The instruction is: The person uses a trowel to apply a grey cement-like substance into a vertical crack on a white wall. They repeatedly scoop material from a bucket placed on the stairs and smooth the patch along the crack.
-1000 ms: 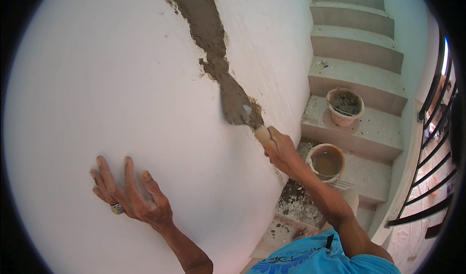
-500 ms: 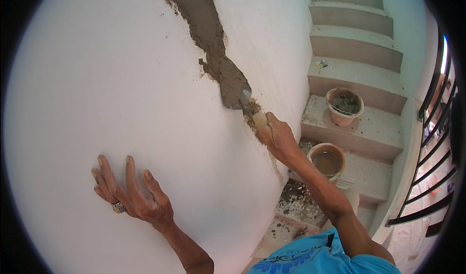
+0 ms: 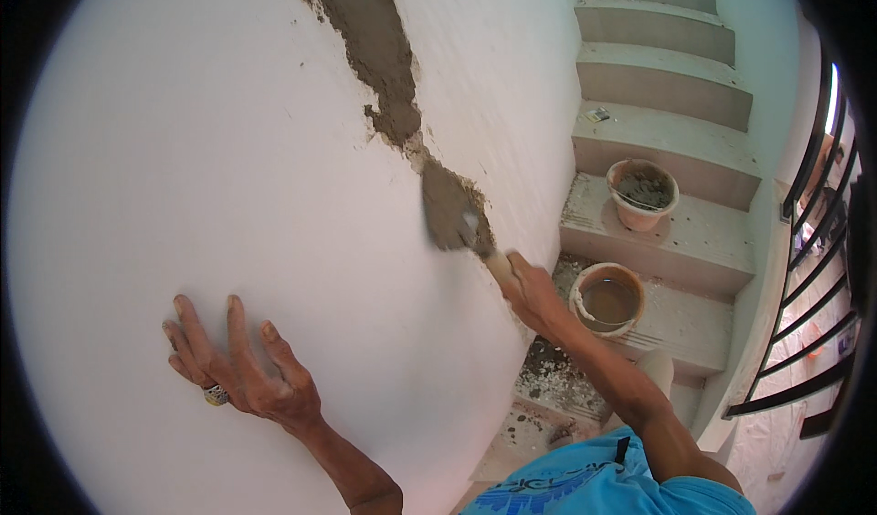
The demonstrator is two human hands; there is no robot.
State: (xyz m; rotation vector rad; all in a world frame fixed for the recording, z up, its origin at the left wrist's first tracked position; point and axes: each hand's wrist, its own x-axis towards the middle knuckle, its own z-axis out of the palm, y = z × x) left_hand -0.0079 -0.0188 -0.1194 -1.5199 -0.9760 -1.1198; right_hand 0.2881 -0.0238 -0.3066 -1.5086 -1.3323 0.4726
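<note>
Right hand point(image 3: 534, 291) clenched on trowel point(image 3: 454, 215) | left hand point(image 3: 247, 369) released, flat on wall point(image 3: 183, 168) | keep blade flat along mortar strip point(image 3: 365, 40); press evenly

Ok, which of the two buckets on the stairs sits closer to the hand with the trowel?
The lower bucket, holding brownish liquid, just right of the right hand. The other bucket stands one step higher and holds grey mortar.

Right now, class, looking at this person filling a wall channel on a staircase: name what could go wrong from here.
1. Wet mortar may drop off the trowel, held in the right hand, onto the steps already littered with debris.
2. The two buckets sit on the treads, a likely trip hazard.
3. The left hand is only pressed flat on the smooth wall, giving weak support.
</note>
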